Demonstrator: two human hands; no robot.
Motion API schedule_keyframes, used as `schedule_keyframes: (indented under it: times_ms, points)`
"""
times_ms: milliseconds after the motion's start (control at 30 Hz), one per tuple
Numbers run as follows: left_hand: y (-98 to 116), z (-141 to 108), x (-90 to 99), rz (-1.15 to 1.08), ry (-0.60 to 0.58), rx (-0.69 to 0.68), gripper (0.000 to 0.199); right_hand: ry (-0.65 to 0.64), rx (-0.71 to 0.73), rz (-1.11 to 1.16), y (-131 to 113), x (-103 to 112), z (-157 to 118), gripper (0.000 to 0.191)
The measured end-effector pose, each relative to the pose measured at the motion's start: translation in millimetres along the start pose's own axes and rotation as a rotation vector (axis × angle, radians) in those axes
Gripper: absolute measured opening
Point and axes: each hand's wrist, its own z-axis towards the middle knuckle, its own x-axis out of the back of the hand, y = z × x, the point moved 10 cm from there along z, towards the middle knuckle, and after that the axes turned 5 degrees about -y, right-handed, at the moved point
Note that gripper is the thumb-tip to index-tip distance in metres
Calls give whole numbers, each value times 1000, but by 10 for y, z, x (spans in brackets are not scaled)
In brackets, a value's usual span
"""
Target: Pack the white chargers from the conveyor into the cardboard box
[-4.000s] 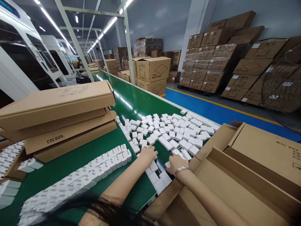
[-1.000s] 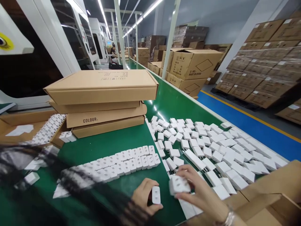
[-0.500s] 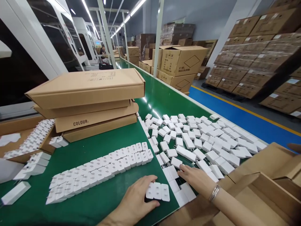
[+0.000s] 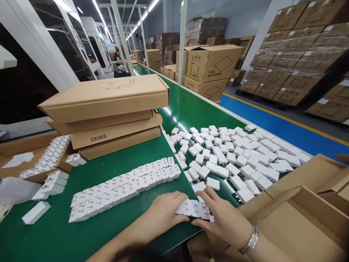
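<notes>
At the near right corner of the tabletop (image 4: 109, 236), the left hand (image 4: 170, 211) and the right hand (image 4: 222, 218) close on the two ends of a short row of white plugs (image 4: 194, 208), prongs upward. Each grip is only part open, thumb on the near side and fingers on the far side, about as wide as one plug. Whether the row rests on the tabletop or is lifted slightly cannot be told.

An open carton (image 4: 294, 211) lies close by the right forearm. Across the middle of the tabletop runs a long double row (image 4: 122, 187), also prongs up and packed side by side; this looks like the finished part, with the short row apart from it and near its right end.

Toward the left edge, a tray box (image 4: 29, 140) holds more plugs in lines, with a few loose ones just beside it. Much seems left to do: beyond the tabletop's right edge, a large scattered pile (image 4: 231, 149) lies at mixed angles on the green belt (image 4: 196, 105). At the tabletop's far side stand stacked flat boxes (image 4: 109, 120), and farther off, across the belt, big cartons (image 4: 212, 63).
</notes>
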Motion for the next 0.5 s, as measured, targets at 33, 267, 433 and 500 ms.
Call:
schedule_keyframes:
  times_ms: [33,267,433,500]
  points:
    - [28,6,-6,33,-21,-7,27,27,13,2,-46,12,25,39]
    - [153,-135,47,93,-40,30,18,152,35,261,-144,103,72,46]
    - [240,-571,12,-311,96,16,35,242,-200,607,110,227,-599,51]
    - [261,-694,-210,-664,67,45,46,234,-357,823,215,60,-954,56]
